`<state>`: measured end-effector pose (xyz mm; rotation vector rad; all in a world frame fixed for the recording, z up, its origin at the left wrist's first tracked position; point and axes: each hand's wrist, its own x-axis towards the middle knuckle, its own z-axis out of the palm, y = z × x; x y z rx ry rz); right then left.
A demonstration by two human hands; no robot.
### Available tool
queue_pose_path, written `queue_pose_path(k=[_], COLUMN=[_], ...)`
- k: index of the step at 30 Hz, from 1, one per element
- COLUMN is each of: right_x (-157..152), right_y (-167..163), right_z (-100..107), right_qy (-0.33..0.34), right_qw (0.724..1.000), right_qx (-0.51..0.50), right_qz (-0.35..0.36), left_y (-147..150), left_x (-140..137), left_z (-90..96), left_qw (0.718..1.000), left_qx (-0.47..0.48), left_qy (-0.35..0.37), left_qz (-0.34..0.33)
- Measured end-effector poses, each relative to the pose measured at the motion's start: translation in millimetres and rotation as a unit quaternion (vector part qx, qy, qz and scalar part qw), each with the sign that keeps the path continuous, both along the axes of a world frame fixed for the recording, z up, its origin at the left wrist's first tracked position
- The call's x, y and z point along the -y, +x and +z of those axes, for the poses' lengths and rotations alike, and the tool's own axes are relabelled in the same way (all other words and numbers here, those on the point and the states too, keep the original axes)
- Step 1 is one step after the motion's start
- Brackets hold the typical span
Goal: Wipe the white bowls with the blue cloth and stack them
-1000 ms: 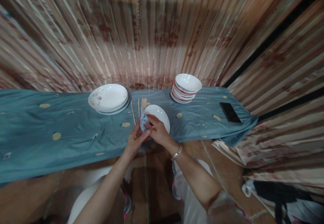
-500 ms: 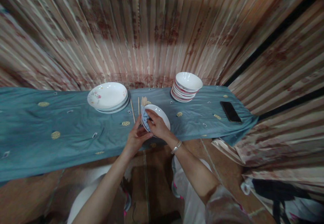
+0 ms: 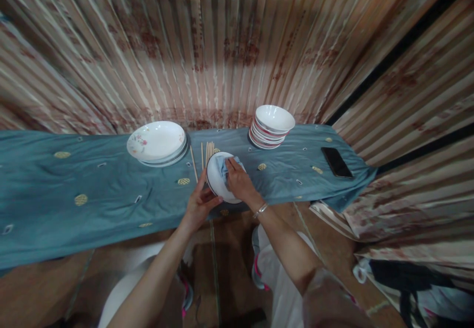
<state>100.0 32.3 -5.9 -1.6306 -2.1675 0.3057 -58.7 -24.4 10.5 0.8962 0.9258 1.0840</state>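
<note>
A small white plate (image 3: 216, 180) with a dark rim is over the near edge of the cloth-covered table. My left hand (image 3: 200, 203) grips its lower left edge, thumb at the front and fingers along the side. Inside the plate, my right hand (image 3: 240, 184) presses a light blue cloth (image 3: 221, 164) against the surface, its fingers bunched over the fabric. Just beyond the plate lie several wooden chopsticks (image 3: 210, 148), with one single chopstick (image 3: 193, 163) apart to the left.
A stack of flowered oval plates (image 3: 157, 140) stands at the back left. To the right rises a stack of red-banded white bowls (image 3: 267, 136). A black phone (image 3: 336, 162) lies near the table's right end. Pleated curtains (image 3: 222, 61) hang behind the blue-green tablecloth (image 3: 111, 204).
My right hand and the cloth have moved from the plate's left rim to its inside, toward the right. More of the plate's inner face shows now. The left hand keeps its grip.
</note>
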Motion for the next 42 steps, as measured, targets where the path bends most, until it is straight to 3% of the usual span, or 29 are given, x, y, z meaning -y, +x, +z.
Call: queue_pose_path(k=[5,9,15,20,29,36,42], right_x=[18.5,37.3,51.4,46.5,24.8,9.6,23.5], right_y=[10.0,19.1,27.5,17.3,-2.5,6.7,19.0], right_z=[-3.6,0.2,14.5,13.4,9.8,4.5,5.4], right_qy=[-0.008,-0.041,-0.078,-0.048,0.028,-0.004,-0.050], right_qw=[0.997,0.996,0.990,0.975,0.991,0.999,0.993], right_qx=[0.076,0.081,-0.057,-0.141,-0.054,0.038,0.110], right_qz=[-0.019,0.003,0.102,0.163,0.115,0.028,-0.002], left_y=[-0.9,-1.2,-2.5,-3.0,-1.1,0.7,0.1], left_x=[-1.0,-3.3,-6.8,-7.8,-3.6,-1.3,-4.2], left_z=[-2.8,-6.1,-10.4,-13.5,-13.8,-9.4,-10.4], left_qw=[1.000,1.000,1.000,0.999,0.999,0.998,0.998], left_qx=[0.003,0.009,0.026,0.035,0.002,-0.013,-0.018], left_qy=[0.009,-0.002,-0.012,-0.007,0.045,0.050,0.053], left_qz=[-0.005,-0.006,-0.008,-0.019,-0.028,-0.021,-0.028])
